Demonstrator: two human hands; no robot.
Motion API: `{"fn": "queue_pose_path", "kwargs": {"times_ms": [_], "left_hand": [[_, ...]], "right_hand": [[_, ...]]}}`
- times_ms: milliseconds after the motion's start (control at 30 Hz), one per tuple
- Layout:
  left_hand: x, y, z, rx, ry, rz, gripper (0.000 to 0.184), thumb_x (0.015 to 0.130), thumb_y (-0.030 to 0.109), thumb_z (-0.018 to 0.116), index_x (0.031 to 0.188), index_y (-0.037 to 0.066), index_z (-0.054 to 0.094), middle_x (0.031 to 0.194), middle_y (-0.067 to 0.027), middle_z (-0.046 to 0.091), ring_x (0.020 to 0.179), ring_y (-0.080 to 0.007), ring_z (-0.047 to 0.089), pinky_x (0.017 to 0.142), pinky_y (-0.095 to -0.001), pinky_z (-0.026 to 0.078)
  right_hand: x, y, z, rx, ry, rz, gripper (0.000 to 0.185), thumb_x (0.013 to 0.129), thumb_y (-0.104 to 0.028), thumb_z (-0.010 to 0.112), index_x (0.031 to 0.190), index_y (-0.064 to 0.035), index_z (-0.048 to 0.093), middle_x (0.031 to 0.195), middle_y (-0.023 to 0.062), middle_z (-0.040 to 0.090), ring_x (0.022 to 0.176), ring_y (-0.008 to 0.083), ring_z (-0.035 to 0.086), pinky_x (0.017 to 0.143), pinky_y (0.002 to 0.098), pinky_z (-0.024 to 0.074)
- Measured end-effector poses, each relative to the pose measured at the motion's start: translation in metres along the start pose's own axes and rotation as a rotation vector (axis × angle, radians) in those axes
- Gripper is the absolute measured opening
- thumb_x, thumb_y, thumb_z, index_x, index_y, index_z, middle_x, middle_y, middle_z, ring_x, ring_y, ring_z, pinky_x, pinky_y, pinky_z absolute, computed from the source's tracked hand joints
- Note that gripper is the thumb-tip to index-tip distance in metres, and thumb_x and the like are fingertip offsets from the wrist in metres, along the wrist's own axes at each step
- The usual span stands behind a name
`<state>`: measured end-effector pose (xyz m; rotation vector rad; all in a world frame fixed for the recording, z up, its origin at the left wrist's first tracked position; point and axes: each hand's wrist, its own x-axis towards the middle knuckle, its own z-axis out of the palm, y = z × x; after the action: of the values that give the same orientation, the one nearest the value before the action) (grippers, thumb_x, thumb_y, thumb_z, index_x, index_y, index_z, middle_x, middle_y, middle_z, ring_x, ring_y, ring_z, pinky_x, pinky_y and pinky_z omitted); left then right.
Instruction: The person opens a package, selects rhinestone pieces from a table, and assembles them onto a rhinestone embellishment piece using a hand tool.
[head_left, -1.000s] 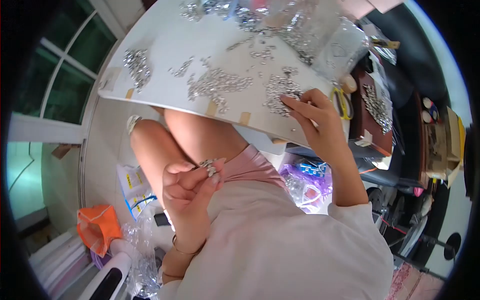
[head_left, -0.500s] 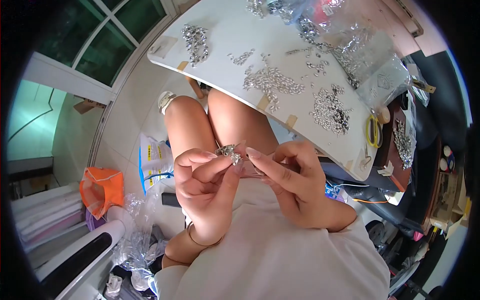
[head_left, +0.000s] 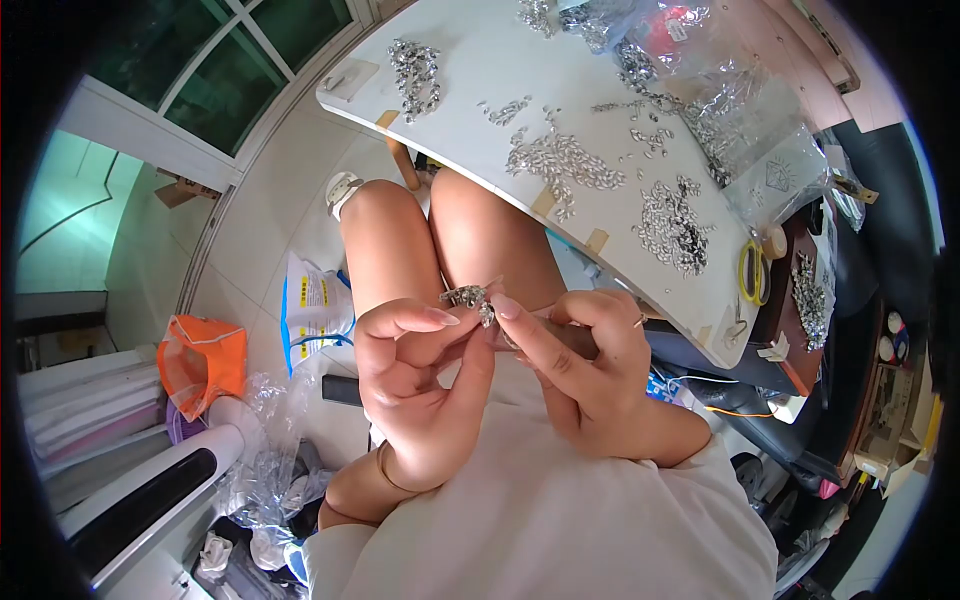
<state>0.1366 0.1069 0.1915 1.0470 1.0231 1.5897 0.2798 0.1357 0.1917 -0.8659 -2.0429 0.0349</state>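
"Head view puts you at close fingertip work, by the look of it. Your left hand (head_left: 420, 365) pinches the shiny cluster (head_left: 463, 296) between thumb and forefinger, above your lap."

"And your right hand (head_left: 590, 370)? You have its forefinger tip just beside the cluster, bent in towards the thumb. I can't tell whether you're pinching a piece there, since your own fingers hide the gap."

"So the step in hand seems to be bringing both sets of fingertips together at the cluster. Your next move would call for a steady left pinch and a small, exact touch from the right (bits that small may slip)."

"What have you changed, then? A second ago your right hand was at the pile (head_left: 685, 240) on the surface (head_left: 480, 60), near the scissors (head_left: 743, 272); now you have it in close, well apart from the pile."

"Half a second ago you already had it by the left, but with a wider gap to the cluster. Your left pinch has stayed on the cluster throughout."
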Motion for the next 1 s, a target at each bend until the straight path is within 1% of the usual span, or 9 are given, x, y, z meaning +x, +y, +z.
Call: {"fn": "queue_pose_path", "kwargs": {"times_ms": [200,433,533,767,933,1000], "left_hand": [[-0.002,0.001,-0.002,0.049,-0.009,0.012,0.037,0.078,-0.015,0.055,0.105,0.001,0.036,0.098,-0.0144,0.061,0.095,-0.0182,0.060,0.081,-0.0265,0.051],[-0.003,0.001,-0.002,0.071,0.006,0.042,0.037,0.077,-0.015,0.055,0.105,0.001,0.037,0.098,-0.0150,0.061,0.095,-0.0179,0.060,0.082,-0.0263,0.050],[-0.002,0.000,-0.003,0.104,-0.020,0.083,0.037,0.077,-0.015,0.054,0.106,0.001,0.037,0.098,-0.0150,0.061,0.095,-0.0178,0.060,0.082,-0.0263,0.051],[-0.001,-0.001,-0.003,0.111,-0.031,0.102,0.040,0.076,-0.016,0.055,0.106,0.001,0.035,0.097,-0.0157,0.061,0.095,-0.0182,0.060,0.082,-0.0265,0.051],[-0.001,0.001,-0.003,0.116,-0.026,0.094,0.042,0.076,-0.016,0.055,0.107,0.002,0.033,0.095,-0.0159,0.062,0.094,-0.0184,0.061,0.080,-0.0275,0.052],[0.000,0.002,-0.004,0.031,-0.042,0.068,0.042,0.076,-0.016,0.055,0.107,0.003,0.033,0.096,-0.0163,0.062,0.093,-0.0184,0.061,0.079,-0.0276,0.052]], "right_hand": [[0.000,-0.003,0.000,-0.040,-0.018,0.012,0.051,0.058,-0.006,0.060,0.108,-0.0074,0.063,0.076,0.0026,0.039,0.059,0.0143,0.041,0.048,0.0242,0.0326],[-0.003,-0.005,0.003,-0.116,-0.003,0.000,0.051,0.058,-0.008,0.060,0.109,-0.0099,0.063,0.077,0.0031,0.038,0.058,0.0150,0.037,0.047,0.0234,0.0310],[-0.003,-0.005,0.005,-0.161,0.003,-0.014,0.052,0.058,-0.008,0.060,0.110,-0.0105,0.063,0.078,0.0035,0.038,0.058,0.0152,0.037,0.046,0.0230,0.0304],[0.000,-0.006,0.001,-0.205,-0.060,-0.031,0.054,0.058,-0.009,0.061,0.112,-0.0112,0.061,0.079,0.0040,0.040,0.057,0.0151,0.039,0.044,0.0235,0.0328],[0.005,-0.010,-0.006,-0.204,-0.134,0.023,0.052,0.061,-0.008,0.061,0.112,-0.0130,0.061,0.078,0.0033,0.039,0.057,0.0150,0.040,0.043,0.0247,0.0343],[0.006,-0.010,-0.008,-0.183,-0.167,0.045,0.051,0.062,-0.007,0.061,0.112,-0.0138,0.062,0.077,0.0029,0.038,0.057,0.0150,0.040,0.044,0.0249,0.0345]]}}
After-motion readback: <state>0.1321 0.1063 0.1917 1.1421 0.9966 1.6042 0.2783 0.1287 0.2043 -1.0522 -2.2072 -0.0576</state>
